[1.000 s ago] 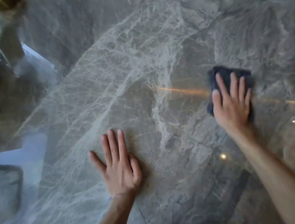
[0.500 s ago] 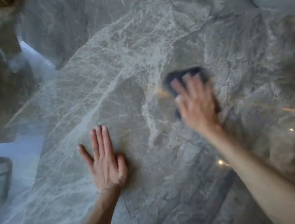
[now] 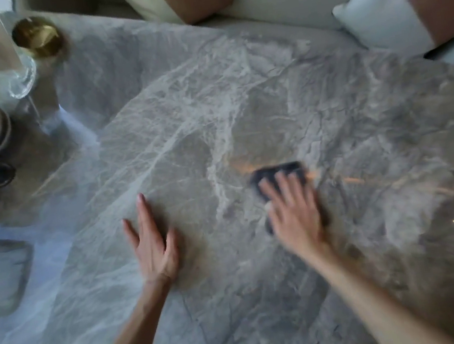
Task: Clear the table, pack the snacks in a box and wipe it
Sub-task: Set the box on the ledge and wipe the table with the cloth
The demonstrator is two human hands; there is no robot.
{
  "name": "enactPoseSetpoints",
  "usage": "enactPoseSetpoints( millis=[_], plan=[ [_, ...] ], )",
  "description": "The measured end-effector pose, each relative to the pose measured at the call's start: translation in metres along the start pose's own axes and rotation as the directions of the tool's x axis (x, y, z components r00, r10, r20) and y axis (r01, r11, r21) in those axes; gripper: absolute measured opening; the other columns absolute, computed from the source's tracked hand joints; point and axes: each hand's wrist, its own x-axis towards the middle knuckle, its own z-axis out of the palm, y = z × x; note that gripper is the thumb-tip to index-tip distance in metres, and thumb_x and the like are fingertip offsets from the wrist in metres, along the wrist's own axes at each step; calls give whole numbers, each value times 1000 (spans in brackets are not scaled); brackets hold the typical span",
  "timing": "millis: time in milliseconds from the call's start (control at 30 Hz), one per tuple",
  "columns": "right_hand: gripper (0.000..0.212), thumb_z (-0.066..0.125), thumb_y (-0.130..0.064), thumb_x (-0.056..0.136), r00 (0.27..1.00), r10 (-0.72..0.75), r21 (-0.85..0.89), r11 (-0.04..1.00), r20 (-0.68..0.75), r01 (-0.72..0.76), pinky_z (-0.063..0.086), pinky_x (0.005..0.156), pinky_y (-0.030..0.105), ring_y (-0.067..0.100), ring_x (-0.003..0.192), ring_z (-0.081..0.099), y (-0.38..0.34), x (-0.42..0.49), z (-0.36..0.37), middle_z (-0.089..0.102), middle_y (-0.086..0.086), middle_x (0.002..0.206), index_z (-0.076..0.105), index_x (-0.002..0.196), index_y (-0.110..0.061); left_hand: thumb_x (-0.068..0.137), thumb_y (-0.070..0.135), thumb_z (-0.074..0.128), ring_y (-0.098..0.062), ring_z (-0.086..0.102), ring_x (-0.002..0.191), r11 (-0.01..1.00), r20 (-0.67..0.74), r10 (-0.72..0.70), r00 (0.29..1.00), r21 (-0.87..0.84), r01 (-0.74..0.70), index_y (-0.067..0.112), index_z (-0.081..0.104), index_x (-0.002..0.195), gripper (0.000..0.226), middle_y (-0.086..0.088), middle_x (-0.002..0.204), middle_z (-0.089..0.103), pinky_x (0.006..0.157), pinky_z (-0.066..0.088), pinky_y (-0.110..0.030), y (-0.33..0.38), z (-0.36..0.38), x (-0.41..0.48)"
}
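Cloth (image 3: 278, 172) under right hand (image 3: 295, 215)

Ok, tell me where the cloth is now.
In the head view, the dark cloth lies right of centre on the marble table, under the right hand.

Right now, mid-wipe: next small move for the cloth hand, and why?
Probably slide the cloth rightward, pressed flat. The right hand lies on it with fingers straight, near the middle of the table. The left hand rests flat close on its left, blocking that way, while broad bare marble lies to the right.
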Motion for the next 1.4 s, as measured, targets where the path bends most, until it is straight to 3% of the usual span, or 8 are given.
enactPoseSetpoints(
  millis=[100, 300, 567, 733, 800, 933, 1133, 1400],
  plan=[
    [55, 31, -48, 96, 882, 471, 144, 872, 7, -467, 13, 117, 57, 33, 148, 16, 0, 85, -13, 23, 8, 160, 24, 149, -39, 86, 44, 33, 8, -4, 146, 1000, -29, 26, 999, -9, -26, 18, -1, 154, 80, 6, 161, 7, 120, -6, -53, -11, 5, -2],
    [58, 37, -48, 93, 980, -197, 225, 955, -2, 192, 15, 119, 53, 27, 151, 10, -141, 1, 9, 20, 2, 161, 22, 149, -41, 81, 47, 36, 16, -14, 140, 978, -6, -73, 997, -198, 71, 14, 1, 153, 87, 10, 158, -1, 120, -11, -45, -5, -5, -3],
    [54, 23, -54, 98, 913, -358, 129, 932, 195, 338, 14, 117, 51, 22, 151, 4, -46, -113, -15, 9, -7, 163, 9, 150, -46, 85, 32, 42, -24, 23, 148, 995, 308, -49, 950, 101, 19, 11, 39, 144, 63, -8, 154, 35, 122, 8, -38, 50, -4, -42],
    [52, 31, -53, 97, 972, -116, 171, 982, 207, 81, 12, 119, 50, 19, 149, 17, -21, -141, -39, 20, -10, 159, 25, 148, -43, 92, 39, 51, -28, 50, 112, 974, 373, -28, 927, 218, -58, 19, 56, 126, 40, -7, 122, 56, 97, 42, -37, 96, 29, -73],
    [45, 43, -42, 97, 977, 139, 281, 943, 160, -180, 31, 115, 41, 20, 139, 40, -14, -153, -47, 43, -5, 150, 42, 142, -33, 91, 46, 51, -28, 47, 111, 969, 409, -75, 910, 246, -31, 21, 52, 125, 43, -6, 119, 53, 94, 41, -36, 111, 35, -74],
    [38, 60, -37, 90, 801, 539, 427, 680, 260, -596, 52, 86, 34, 23, 109, 59, -12, -157, -58, 58, 3, 117, 57, 124, -19, 86, 45, 60, -28, 47, 113, 936, 479, -123, 869, 348, -60, 15, 47, 118, 45, -7, 121, 54, 94, 41, -36, 127, 43, -61],
    [28, 62, -29, 91, 585, 671, 485, 364, 455, -795, 49, 82, 35, 27, 110, 60, -30, -141, -65, 62, 6, 117, 57, 115, -16, 90, 38, 57, -28, 48, 117, 879, 537, -163, 828, 461, -126, 13, 52, 115, 35, -8, 122, 59, 97, 38, -36, 139, 46, -61],
    [17, 68, -25, 85, 514, 714, 438, 315, 475, -842, 48, 81, 36, 29, 99, 66, 17, -162, -70, 71, 5, 105, 65, 102, -21, 94, 27, 48, -29, 52, 117, 852, 651, -78, 755, 437, -288, 14, 50, 124, 33, -8, 124, 57, 98, 38, -38, 155, 64, -95]
  ],
)
